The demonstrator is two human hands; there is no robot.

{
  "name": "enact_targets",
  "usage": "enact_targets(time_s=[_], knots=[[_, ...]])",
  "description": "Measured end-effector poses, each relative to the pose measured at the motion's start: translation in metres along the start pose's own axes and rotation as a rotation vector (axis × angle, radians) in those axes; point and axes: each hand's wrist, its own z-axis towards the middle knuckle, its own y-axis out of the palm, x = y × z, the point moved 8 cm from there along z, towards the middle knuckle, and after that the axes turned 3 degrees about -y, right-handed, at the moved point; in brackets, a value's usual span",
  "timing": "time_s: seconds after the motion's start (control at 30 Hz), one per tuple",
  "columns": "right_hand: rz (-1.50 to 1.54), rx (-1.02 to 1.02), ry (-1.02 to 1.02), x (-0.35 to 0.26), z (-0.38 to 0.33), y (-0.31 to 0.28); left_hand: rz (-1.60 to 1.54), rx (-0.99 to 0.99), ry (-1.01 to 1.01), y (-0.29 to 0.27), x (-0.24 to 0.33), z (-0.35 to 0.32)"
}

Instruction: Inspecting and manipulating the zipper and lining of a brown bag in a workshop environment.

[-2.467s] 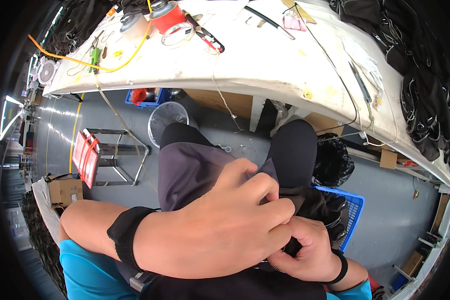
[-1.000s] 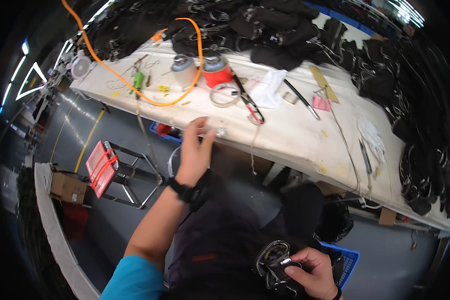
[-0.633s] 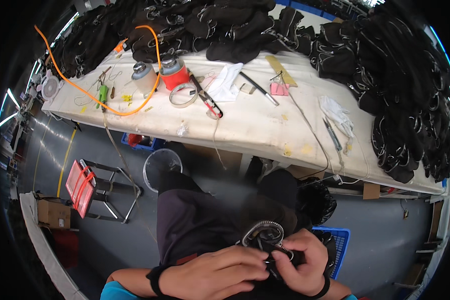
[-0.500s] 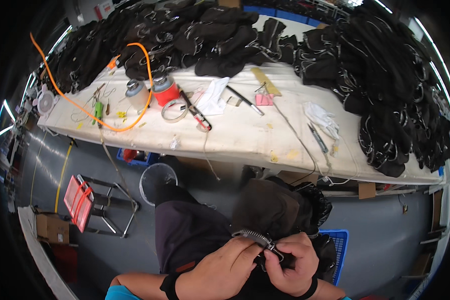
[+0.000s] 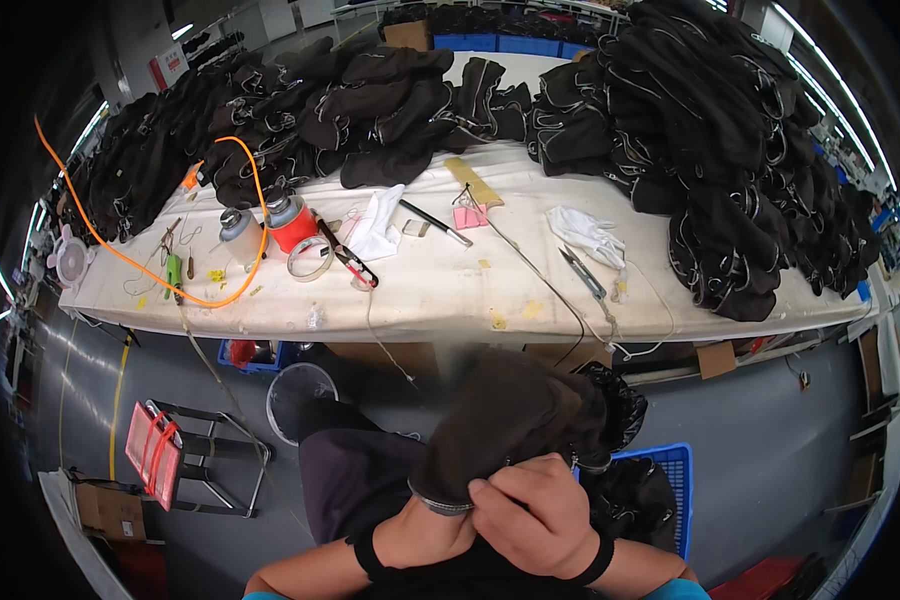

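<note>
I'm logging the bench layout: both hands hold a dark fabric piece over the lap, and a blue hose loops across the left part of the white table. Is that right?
Not quite: the hose is orange, not blue, as the head view shows. The rest stands: the left hand and right hand both hold the dark fabric piece over the lap, and the hose loops across the left part of the white table.

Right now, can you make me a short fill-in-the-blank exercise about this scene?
1. Both hands, left hand and right hand, hold a dark ____ piece with a pale rim.
2. The hose looping across the table is ____.
3. Under the table stands a round ____.
4. The crate by the person's right hand is ____.

Missing words: fabric; orange; bin; blue
</note>
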Motion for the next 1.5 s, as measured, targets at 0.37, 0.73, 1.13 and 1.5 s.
enact_targets(time_s=[0.37, 0.73, 1.13, 1.5], knots=[[0.063, -0.134, -0.176, -0.020, 0.008, 0.033, 0.121, -0.321, 0.312, 0.005, 0.057, 0.095], [0.786, -0.691, 0.319, 0.070, -0.049, 0.033, -0.915, -0.594, -0.457, 0.028, -0.001, -0.065], [0.726, -0.797, 0.310, 0.061, -0.071, 0.123, -0.744, -0.748, -0.597, 0.056, 0.007, -0.072], [1.056, -0.682, 0.430, 0.047, -0.078, 0.142, -0.720, -0.709, -1.130, 0.013, -0.017, -0.122]])
